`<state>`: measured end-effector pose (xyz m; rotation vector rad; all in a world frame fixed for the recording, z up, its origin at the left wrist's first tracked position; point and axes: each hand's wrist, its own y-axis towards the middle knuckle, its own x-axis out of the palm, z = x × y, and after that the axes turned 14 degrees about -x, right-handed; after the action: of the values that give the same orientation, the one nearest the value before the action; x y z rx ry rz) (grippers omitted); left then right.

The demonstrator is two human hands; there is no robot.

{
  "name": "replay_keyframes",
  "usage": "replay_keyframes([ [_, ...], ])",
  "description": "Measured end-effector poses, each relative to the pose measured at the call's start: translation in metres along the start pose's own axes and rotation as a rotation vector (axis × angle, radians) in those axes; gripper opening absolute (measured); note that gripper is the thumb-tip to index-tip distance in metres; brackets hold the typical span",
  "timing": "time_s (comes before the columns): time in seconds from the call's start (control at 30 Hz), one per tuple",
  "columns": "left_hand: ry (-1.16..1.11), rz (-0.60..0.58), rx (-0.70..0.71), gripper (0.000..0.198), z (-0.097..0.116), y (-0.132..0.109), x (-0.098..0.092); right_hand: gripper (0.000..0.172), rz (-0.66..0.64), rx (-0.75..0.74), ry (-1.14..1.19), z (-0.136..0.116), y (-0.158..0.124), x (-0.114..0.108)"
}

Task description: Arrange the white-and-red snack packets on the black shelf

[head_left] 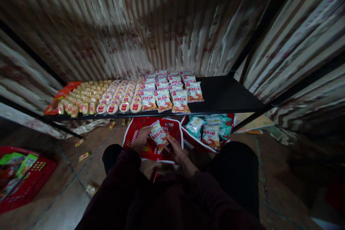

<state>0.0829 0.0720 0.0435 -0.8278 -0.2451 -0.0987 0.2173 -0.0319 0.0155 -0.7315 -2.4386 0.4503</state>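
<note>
Between my two hands is a white and orange snack bag [158, 136] with red lettering, held over a red basket [132, 129]. My left hand [141, 138] grips the bag's left edge, fingers closed. On its lower right edge, my right hand [176, 150] pinches it, some fingers hidden beneath. In front, similar snack bags [180, 101] stand in rows on a black shelf [223, 95]. Left of them are rows of round wrapped crackers [124, 105], then small gold-wrapped snacks [85, 107] and orange packets [55, 100].
Right of the near basket, a second red basket [188, 137] holds teal packets [225, 129] and another white snack bag [211, 134]. A third red basket [40, 178] with colourful packets stands at far left. Several small packets [84, 156] lie on the tiled floor. Striped curtains hang behind the shelf.
</note>
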Motion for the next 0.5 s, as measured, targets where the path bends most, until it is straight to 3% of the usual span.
replay_keyframes([
  [0.17, -0.018, 0.021, -0.011, 0.012, -0.003, -0.002, 0.001, 0.021, -0.075, 0.015, -0.041, 0.0, 0.0, -0.002],
  [0.5, -0.097, 0.012, -0.003, 0.014, -0.009, 0.001, 0.013, 0.017, 0.056, 0.036, -0.014, 0.0, 0.005, -0.003],
])
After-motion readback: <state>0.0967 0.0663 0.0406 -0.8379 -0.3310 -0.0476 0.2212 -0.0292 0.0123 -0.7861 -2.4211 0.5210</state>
